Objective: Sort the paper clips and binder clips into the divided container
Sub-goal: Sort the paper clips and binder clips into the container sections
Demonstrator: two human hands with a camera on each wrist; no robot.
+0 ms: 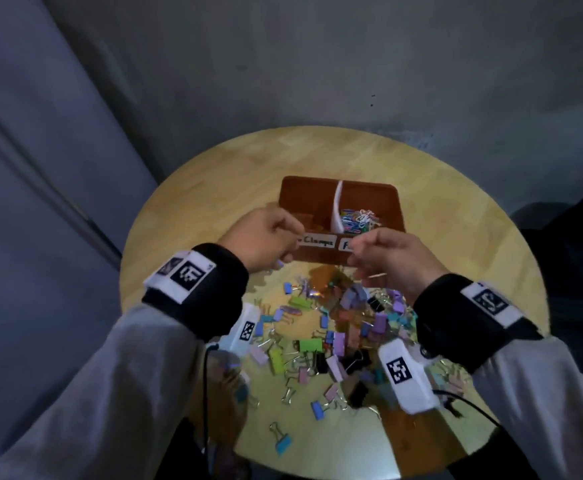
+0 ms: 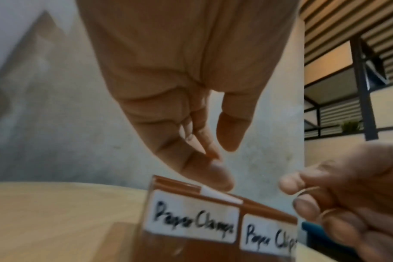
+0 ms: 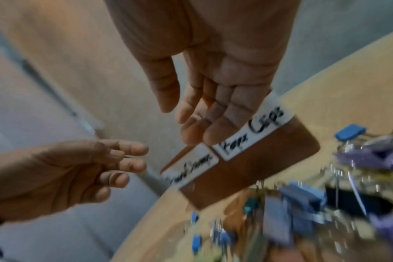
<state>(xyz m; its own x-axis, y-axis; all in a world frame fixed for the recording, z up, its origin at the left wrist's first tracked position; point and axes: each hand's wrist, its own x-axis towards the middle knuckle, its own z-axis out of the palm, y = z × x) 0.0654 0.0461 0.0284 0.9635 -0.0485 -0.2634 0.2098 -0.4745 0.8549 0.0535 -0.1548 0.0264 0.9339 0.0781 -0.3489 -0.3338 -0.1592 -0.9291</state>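
Two compartments in the divided container (image 1: 369, 192) near the table's (image 1: 214, 174) far edge: paper clips (image 1: 357, 218) fill the right one. Binder clips (image 1: 335, 327) litter the near half. Your left hand (image 1: 262, 240) hangs loosely curled, holding nothing I can see; your right hand (image 1: 394, 261) pinches something thin, likely a clip bound for the right compartment.

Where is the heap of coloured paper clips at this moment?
In the head view, the heap of coloured paper clips lies in the right compartment of the brown divided container, just right of the white divider.
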